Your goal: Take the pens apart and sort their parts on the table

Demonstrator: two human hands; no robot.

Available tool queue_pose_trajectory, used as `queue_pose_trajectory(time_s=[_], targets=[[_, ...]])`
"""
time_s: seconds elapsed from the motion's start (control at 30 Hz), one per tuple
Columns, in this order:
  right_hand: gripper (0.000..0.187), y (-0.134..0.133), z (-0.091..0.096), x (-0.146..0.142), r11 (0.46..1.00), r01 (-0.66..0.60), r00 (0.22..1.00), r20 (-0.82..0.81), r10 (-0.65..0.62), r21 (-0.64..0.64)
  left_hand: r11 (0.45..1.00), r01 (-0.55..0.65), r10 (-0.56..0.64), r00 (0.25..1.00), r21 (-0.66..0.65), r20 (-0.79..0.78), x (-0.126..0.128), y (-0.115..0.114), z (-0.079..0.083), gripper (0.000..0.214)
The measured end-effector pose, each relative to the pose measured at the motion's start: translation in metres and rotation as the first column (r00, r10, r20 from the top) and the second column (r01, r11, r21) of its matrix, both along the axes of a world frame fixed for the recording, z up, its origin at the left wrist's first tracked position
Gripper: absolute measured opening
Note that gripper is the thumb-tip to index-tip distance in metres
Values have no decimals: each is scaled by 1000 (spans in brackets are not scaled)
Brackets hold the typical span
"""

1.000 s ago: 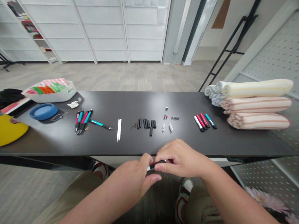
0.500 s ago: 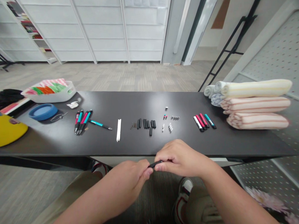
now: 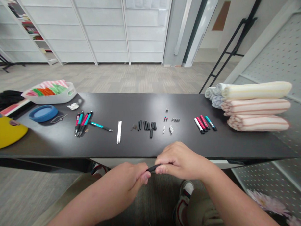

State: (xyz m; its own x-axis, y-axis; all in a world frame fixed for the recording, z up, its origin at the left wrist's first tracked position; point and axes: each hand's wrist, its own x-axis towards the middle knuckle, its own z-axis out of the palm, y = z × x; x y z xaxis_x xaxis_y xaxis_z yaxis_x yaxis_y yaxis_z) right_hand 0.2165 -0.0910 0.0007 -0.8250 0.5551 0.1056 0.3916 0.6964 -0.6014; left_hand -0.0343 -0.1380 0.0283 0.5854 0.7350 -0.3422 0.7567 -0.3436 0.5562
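Both my hands meet in front of the black table's [image 3: 130, 100] near edge, over my lap. My left hand [image 3: 130, 179] is closed in a pinch on one end of a thin black pen part [image 3: 151, 168]. My right hand [image 3: 180, 159] is closed around its other end. On the table lie finished pens [image 3: 83, 122], white refills [image 3: 119, 131], black barrel pieces [image 3: 148, 125], small springs and tips [image 3: 170, 122], and coloured pen halves [image 3: 204, 123].
Rolled striped towels [image 3: 257, 106] are stacked at the table's right end. At the left are a white basket [image 3: 50, 96] of coloured items, a blue round lid [image 3: 43, 113] and a yellow object [image 3: 5, 131]. My knees and shoes show below the table edge.
My left hand has slid slightly left and down, and the white bit seen between my fingers a second ago no longer shows. My right hand has barely moved.
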Motion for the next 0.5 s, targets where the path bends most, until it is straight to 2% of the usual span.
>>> queue_pose_trajectory(time_s=[0.4,0.5], targets=[[37,0,0,1,998,-20,999,-48,17,-64,999,-16,16,1000,-28,-4,-2,1,4,44],[40,4,-1,9,991,-10,993,-117,-6,-131,999,-21,21,1000,-43,-4,-17,6,3,44]])
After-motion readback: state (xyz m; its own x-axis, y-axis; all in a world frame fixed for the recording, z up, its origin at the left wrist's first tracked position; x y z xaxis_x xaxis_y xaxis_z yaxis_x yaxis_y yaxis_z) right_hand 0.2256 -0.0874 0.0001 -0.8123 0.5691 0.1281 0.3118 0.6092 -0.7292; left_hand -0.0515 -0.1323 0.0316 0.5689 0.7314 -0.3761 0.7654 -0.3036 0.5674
